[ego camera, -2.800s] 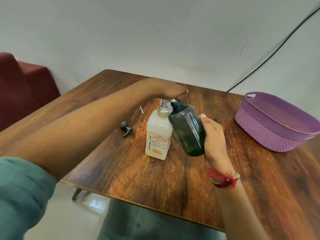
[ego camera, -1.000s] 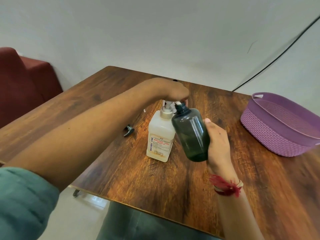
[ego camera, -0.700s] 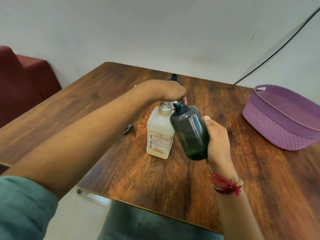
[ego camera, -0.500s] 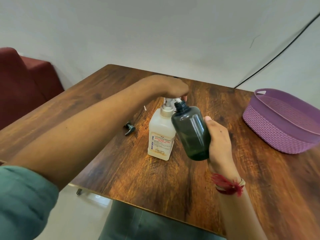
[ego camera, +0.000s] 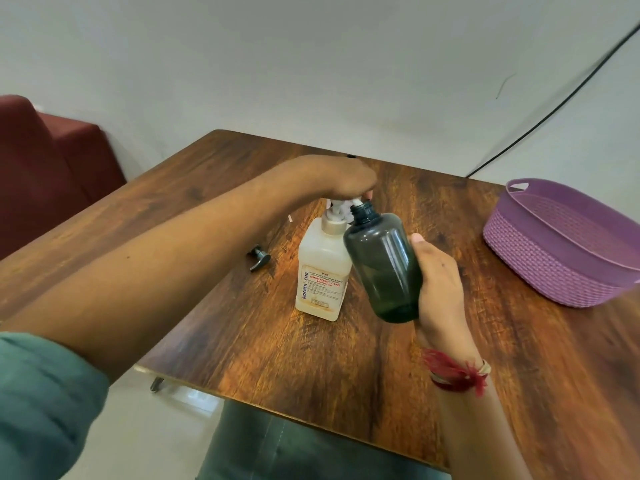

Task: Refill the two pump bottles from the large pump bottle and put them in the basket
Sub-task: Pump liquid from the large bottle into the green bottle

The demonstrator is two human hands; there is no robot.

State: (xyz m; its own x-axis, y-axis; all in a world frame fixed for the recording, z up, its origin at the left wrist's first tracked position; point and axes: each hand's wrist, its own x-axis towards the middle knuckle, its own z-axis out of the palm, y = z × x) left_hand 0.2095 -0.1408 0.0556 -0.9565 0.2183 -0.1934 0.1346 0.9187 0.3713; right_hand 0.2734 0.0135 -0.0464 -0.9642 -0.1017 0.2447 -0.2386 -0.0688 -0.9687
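The dark bottle (ego camera: 381,268) is gripped by the right hand (ego camera: 438,285), tipped to catch soap under the pump (ego camera: 337,207) clutched by the left hand (ego camera: 343,178).

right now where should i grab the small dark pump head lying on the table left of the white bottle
Probably pinch the small dark pump head across its short body, coming from above and from its left. It lies flat on the wooden table, and the white plastic handrub bottle stands close on its right.

What the person wears
Teal sleeve (ego camera: 41,403) on the left upper arm; red tasselled thread bracelet (ego camera: 453,374) behind the right hand (ego camera: 440,289); grey-green trousers (ego camera: 277,448)
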